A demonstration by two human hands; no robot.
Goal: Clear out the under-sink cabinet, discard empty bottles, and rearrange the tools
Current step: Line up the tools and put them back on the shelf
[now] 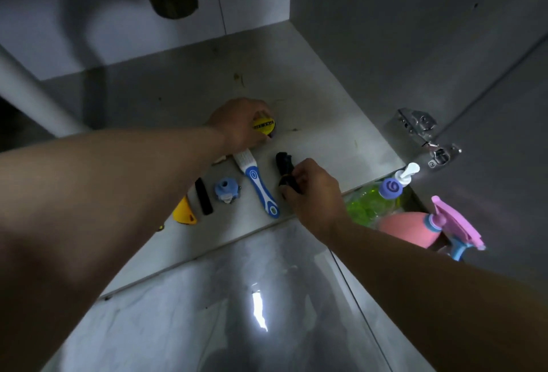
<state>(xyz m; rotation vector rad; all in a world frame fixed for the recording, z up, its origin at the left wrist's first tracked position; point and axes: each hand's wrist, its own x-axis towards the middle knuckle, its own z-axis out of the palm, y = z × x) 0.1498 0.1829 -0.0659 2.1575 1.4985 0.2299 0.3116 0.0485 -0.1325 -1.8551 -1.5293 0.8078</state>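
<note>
Head view: left hand (237,122) fingers clamped on yellow tape measure (263,126); right hand (311,191) fingers clamped on black tool (285,164); brush (258,182) between them.

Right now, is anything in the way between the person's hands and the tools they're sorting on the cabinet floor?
Nothing visible is. The left hand already grips the round yellow tape measure, and the right hand already holds the black tool beside the blue-and-white brush.

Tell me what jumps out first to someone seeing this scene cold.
Two bare arms reach into the cabinet: the left hand grips a yellow tape measure on the cabinet floor, the right hand a black tool. Between them lies a blue-and-white brush; a pink spray bottle stands at right.
</note>
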